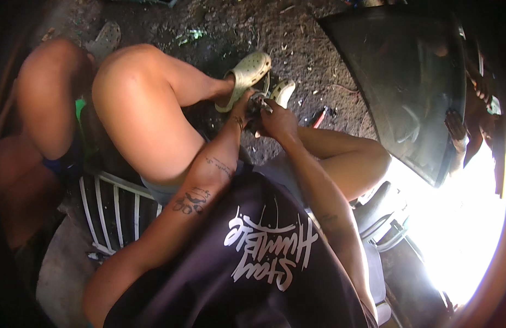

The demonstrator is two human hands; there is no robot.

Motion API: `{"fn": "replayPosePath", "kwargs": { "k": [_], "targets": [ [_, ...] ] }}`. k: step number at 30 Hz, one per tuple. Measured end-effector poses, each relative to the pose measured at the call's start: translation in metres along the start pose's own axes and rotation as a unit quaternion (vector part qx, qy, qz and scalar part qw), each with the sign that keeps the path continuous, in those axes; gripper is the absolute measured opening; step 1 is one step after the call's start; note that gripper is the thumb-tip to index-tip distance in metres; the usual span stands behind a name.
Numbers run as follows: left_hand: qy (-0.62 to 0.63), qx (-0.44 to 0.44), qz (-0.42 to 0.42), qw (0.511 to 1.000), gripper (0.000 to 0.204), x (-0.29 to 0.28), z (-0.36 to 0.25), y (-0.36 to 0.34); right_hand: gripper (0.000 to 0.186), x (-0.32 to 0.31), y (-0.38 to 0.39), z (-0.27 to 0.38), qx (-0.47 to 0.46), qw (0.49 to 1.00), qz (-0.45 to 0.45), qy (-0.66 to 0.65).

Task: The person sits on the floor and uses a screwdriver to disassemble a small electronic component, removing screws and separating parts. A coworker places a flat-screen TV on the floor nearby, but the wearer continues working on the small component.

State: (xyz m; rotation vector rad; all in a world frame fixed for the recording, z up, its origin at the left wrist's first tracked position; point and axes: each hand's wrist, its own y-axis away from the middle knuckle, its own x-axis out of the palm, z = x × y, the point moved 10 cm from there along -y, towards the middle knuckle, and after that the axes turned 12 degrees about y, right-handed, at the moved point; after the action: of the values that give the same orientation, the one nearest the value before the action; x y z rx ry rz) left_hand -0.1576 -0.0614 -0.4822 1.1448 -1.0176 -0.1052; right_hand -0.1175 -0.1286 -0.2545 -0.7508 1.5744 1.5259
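Note:
My left hand (243,107) and my right hand (279,121) meet between my legs, just above my clogs. Between them is a small dark and metallic part (258,102), too small to name. My left hand's fingers close round it from the left side. A short shiny metal piece (266,106) shows at the thumb of my right hand, whose fingers are curled; I cannot make out its kind. A pale cord (267,83) rises from the part toward the left clog (251,70).
A red-handled tool (320,117) lies on the dark dirt floor (313,60) right of my hands. A large dark glass panel (406,82) stands at the right, with another person's hand (457,128) near its edge. Beside me on the left sit another person's bare legs (48,104) and a white metal rack (116,210).

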Motion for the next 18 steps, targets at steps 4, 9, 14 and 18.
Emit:
{"fn": "replayPosePath", "kwargs": {
  "k": [4, 9, 14, 18],
  "targets": [
    [-0.006, -0.011, -0.013, 1.000, 0.051, 0.012, -0.005, 0.018, 0.039, 0.045, 0.005, -0.041, 0.168, 0.838, 0.044, -0.518],
    [-0.045, -0.015, -0.204, 0.978, 0.060, -0.006, -0.011, 0.066, 0.027, 0.034, 0.006, -0.043, 0.097, 0.903, 0.001, -0.418],
    [-0.037, 0.035, -0.117, 0.992, 0.025, 0.007, 0.006, 0.082, 0.040, -0.038, 0.037, 0.017, -0.156, 0.964, -0.214, -0.014],
    [0.138, -0.009, 0.053, 0.989, 0.021, 0.042, 0.025, 0.062, 0.057, -0.037, 0.047, 0.020, -0.117, 0.976, -0.181, -0.019]
  ]
}}
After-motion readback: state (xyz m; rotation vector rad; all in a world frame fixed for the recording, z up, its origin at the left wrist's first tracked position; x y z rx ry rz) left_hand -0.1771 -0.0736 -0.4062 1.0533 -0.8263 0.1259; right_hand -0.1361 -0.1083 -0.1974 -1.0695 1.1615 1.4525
